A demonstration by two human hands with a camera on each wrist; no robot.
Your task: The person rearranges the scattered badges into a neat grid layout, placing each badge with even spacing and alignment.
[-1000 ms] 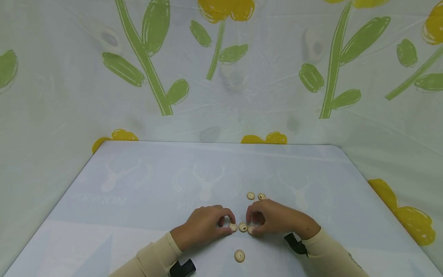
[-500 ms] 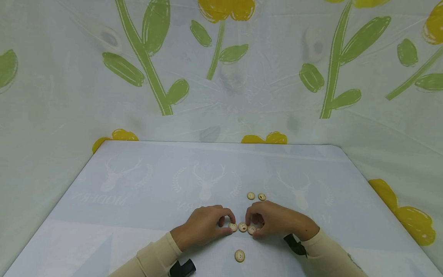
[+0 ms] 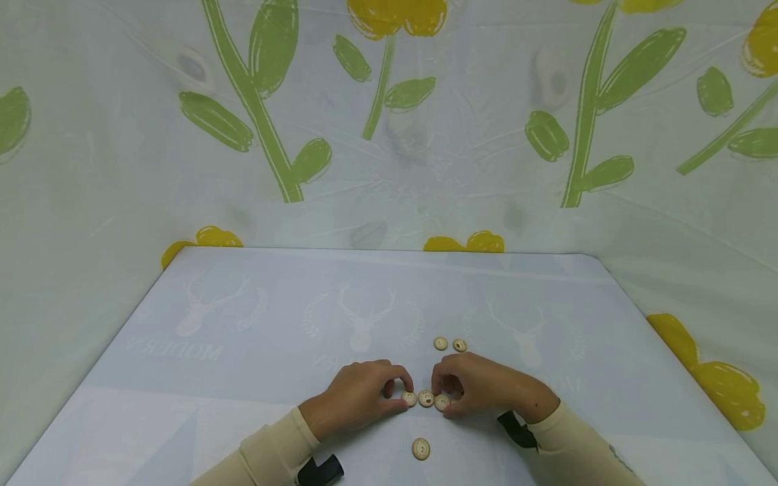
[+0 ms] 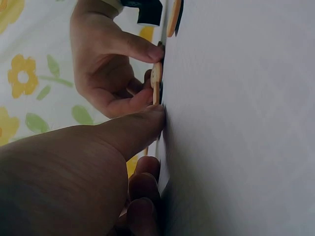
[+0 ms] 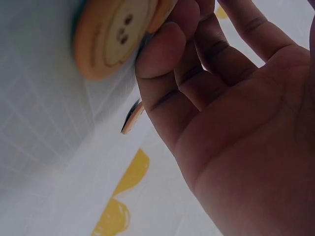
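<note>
Three wooden buttons sit in a short row on the table, seen in the head view. My left hand (image 3: pixel 363 397) pinches the left button (image 3: pixel 410 399) between thumb and curled index finger. At the other end, my right hand (image 3: pixel 480 385) holds the right button (image 3: pixel 442 403) at its edge with thumb and fingers. Between them lies the middle button (image 3: pixel 426 398), close to both. In the left wrist view, the right hand (image 4: pixel 110 64) faces the left hand (image 4: pixel 93 162) across the row. A large button (image 5: pixel 118 37) appears beside the right hand's fingertips (image 5: pixel 162 54) in the right wrist view.
Beyond the right hand lie two more buttons, one on the left (image 3: pixel 440 343) and one on the right (image 3: pixel 460 345). Another button (image 3: pixel 421 449) rests nearer the front. The pale table (image 3: pixel 255 351) meets a flower-printed curtain (image 3: pixel 462 169) at the back.
The right hand has shifted very slightly, and more of the button at its fingertips shows. The left hand and the other buttons stay where they were.
</note>
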